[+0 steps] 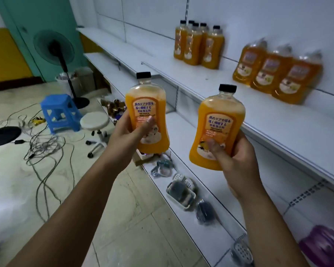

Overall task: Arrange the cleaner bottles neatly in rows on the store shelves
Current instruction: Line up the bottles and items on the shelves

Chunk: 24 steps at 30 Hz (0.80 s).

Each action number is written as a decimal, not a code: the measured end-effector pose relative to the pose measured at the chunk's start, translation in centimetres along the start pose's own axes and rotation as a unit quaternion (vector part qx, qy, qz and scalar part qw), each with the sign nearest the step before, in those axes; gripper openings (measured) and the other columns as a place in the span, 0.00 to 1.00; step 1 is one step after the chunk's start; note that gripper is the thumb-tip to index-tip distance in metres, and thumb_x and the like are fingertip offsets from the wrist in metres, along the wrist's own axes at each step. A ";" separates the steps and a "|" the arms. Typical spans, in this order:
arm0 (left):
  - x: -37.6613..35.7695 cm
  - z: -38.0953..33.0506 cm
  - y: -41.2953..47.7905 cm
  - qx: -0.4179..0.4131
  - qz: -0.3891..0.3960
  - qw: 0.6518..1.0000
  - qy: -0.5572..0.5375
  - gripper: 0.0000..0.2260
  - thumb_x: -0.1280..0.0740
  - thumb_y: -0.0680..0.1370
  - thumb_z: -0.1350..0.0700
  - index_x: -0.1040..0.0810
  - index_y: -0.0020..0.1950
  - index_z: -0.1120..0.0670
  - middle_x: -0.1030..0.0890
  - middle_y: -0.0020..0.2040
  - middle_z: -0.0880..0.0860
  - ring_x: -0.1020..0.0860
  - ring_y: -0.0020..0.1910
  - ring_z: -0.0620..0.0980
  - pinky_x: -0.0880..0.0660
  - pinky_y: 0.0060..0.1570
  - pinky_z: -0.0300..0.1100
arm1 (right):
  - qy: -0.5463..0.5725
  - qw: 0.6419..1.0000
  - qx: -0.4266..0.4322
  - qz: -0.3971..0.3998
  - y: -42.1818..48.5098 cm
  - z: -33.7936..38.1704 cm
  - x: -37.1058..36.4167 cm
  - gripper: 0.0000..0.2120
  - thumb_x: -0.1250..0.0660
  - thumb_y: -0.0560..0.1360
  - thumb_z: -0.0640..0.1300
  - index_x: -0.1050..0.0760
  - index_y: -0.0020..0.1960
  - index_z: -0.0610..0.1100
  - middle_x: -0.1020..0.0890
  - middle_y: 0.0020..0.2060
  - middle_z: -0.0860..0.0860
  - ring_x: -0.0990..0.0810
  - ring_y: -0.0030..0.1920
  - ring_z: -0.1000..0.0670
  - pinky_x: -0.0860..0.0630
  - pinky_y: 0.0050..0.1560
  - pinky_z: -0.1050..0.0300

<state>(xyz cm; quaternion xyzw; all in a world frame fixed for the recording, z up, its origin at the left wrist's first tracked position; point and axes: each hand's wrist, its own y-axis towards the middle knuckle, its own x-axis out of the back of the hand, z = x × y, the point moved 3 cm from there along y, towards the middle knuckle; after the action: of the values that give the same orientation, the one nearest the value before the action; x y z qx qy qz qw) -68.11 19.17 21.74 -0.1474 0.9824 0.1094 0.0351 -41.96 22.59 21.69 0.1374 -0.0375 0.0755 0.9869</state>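
Now holding two cleaner bottles in the air, one per hand. Gripping the left bottle [147,105] low on its body with the left hand [131,135], thumb across the label, cap up. Clamping the right bottle [218,122] the same way in the right hand [237,157], cap tipped a little to the right. Both clear of the white shelf [258,116] and not yet set down.

Carry the right bottle up and forward from the right hand, toward the three bottles [278,76] up and to the right of that hand. Probably best to land it flat on its base just beside that group, label outward, then slide it into line rather than drop it. Take the left bottle forward and up to the right of the left hand, toward the cluster of five [199,45] standing well beyond it, and extend that row.

Keep each grip low and firm right down to a flat landing. Tall, narrow and full of liquid, so likely to topple if let go early. Place one at a time — less risk of clipping the standing ones with a wrist. Check the three afterward; seemingly tilted, though hard to tell through the wide lens.
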 end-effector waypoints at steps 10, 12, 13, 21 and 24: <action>2.8 -0.3 14.6 -0.060 0.004 0.997 0.039 0.16 0.29 0.75 0.51 0.22 0.62 0.47 0.12 0.54 0.46 0.13 0.55 0.48 0.17 0.47 0.40 | -0.008 0.997 0.049 -0.061 14.1 -0.3 -4.2 0.22 0.25 0.70 0.56 0.21 0.62 0.52 0.13 0.52 0.59 0.14 0.53 0.56 0.17 0.53 0.57; 3.2 -0.5 18.2 -0.076 0.004 0.995 0.063 0.17 0.28 0.75 0.52 0.21 0.63 0.49 0.12 0.55 0.48 0.13 0.55 0.49 0.16 0.50 0.43 | -0.004 0.995 0.065 -0.070 17.6 -0.2 -5.1 0.22 0.25 0.70 0.56 0.21 0.62 0.52 0.13 0.52 0.60 0.14 0.53 0.57 0.17 0.51 0.62; 3.4 -0.6 19.8 -0.082 0.004 0.994 0.073 0.17 0.27 0.75 0.52 0.21 0.63 0.50 0.13 0.55 0.49 0.14 0.56 0.50 0.16 0.52 0.45 | -0.002 0.995 0.068 -0.074 19.2 -0.1 -5.6 0.22 0.25 0.70 0.56 0.21 0.62 0.52 0.13 0.53 0.60 0.14 0.53 0.57 0.17 0.51 0.62; 3.6 -1.2 31.7 -0.121 0.001 0.989 0.085 0.18 0.26 0.74 0.51 0.21 0.63 0.49 0.13 0.56 0.47 0.14 0.56 0.48 0.17 0.52 0.41 | -0.033 0.986 0.079 -0.142 29.3 0.1 -8.2 0.27 0.24 0.71 0.58 0.22 0.67 0.52 0.14 0.57 0.57 0.14 0.56 0.55 0.15 0.57 0.50; 3.4 -0.4 36.2 -0.129 0.024 0.987 0.089 0.20 0.25 0.74 0.50 0.22 0.64 0.50 0.13 0.55 0.44 0.14 0.55 0.44 0.18 0.50 0.36 | -0.051 0.981 0.075 -0.171 32.3 -0.7 -9.1 0.28 0.23 0.71 0.57 0.23 0.68 0.52 0.14 0.58 0.57 0.15 0.57 0.56 0.16 0.57 0.51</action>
<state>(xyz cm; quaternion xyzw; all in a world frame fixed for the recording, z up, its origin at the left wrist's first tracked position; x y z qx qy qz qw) -82.17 51.87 29.21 -0.1366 0.9625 0.2227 -0.0739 -56.06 52.18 28.76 0.2192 -0.0579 -0.0991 0.9689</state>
